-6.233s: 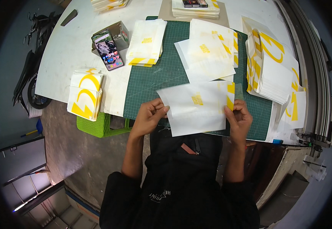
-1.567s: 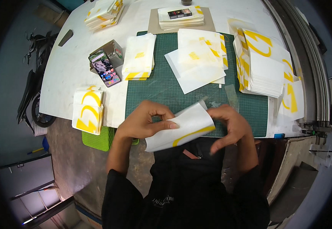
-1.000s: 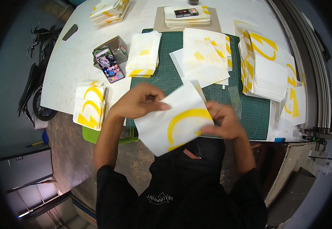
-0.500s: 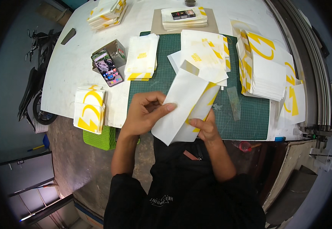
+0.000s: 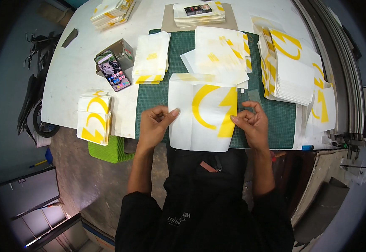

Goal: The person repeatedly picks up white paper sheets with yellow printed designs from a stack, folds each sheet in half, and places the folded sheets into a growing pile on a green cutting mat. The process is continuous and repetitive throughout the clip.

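Note:
A white paper sheet (image 5: pixel 182 122) with a large yellow printed shape hangs opened out before me, over the near edge of a green cutting mat (image 5: pixel 271 126). An upright crease runs down its left part. My left hand (image 5: pixel 154 126) is closed, pinching the sheet's left edge between thumb and fingers. At the right edge my right hand (image 5: pixel 253 126) grips the sheet, thumb in front, with its other fingers curled loosely. Just beyond the sheet lies a loose pile of white and yellow papers (image 5: pixel 216 59); a neater paper stack (image 5: pixel 151 56) sits to its left.
Folded paper stacks stand at the right (image 5: pixel 292 73) and left table edge (image 5: pixel 94 119). A phone (image 5: pixel 113 70) leans on a small box (image 5: pixel 123 52). At the back, a small dark pack (image 5: pixel 197 9) tops a paper stack (image 5: pixel 200 20). Metal rails (image 5: pixel 338 71) run along the right.
The sheet, folded and tilted before, is now spread flat and facing me. My right hand has moved right and up to its right edge; my left hand stays on the left edge.

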`<state>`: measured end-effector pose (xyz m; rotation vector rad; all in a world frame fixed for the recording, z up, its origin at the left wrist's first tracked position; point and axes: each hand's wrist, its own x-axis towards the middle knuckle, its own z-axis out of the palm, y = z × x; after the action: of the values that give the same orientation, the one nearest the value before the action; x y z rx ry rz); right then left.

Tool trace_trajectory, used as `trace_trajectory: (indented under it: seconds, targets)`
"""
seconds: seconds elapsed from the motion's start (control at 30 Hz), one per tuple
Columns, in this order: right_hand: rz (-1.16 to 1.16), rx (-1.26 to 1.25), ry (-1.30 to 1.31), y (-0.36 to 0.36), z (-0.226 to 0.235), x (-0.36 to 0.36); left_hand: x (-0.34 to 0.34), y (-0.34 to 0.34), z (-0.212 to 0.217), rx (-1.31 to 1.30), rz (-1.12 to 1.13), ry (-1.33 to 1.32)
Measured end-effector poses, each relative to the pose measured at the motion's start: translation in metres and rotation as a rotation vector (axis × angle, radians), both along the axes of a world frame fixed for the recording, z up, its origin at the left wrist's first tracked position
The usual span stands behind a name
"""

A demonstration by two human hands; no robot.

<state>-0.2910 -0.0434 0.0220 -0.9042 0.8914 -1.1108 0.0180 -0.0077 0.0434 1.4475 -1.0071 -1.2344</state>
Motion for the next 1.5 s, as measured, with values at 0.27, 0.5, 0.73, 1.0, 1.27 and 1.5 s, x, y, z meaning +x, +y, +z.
trace_trajectory:
  seconds: [0.27,0.5,0.73,1.0,1.27,1.5]
  targets:
    - [0.056,-0.002,0.105,-0.004,-0.016,0.003,-0.004,0.011,-0.011,0.033,0.130,0.077]
    - [0.042,-0.053,0.426,-0.009,-0.020,0.000,0.007,0.012,-0.035,-0.079,0.122,-0.073]
    - [0.027,-0.165,0.754,-0.003,-0.022,0.000,-0.003,0.017,-0.038,-0.412,-0.005,-0.760]
    - [-0.002,-0.423,1.033,0.000,-0.022,-0.001,0.002,0.019,-0.044,-0.525,-0.144,-1.046]
    - [0.089,-0.519,1.081,-0.006,-0.017,-0.015,0.005,0.016,-0.039,-0.402,-0.250,-1.150]
    - [0.423,-0.701,1.264,0.000,0.022,-0.035,0.008,0.022,-0.009,-0.183,-0.508,-1.211]
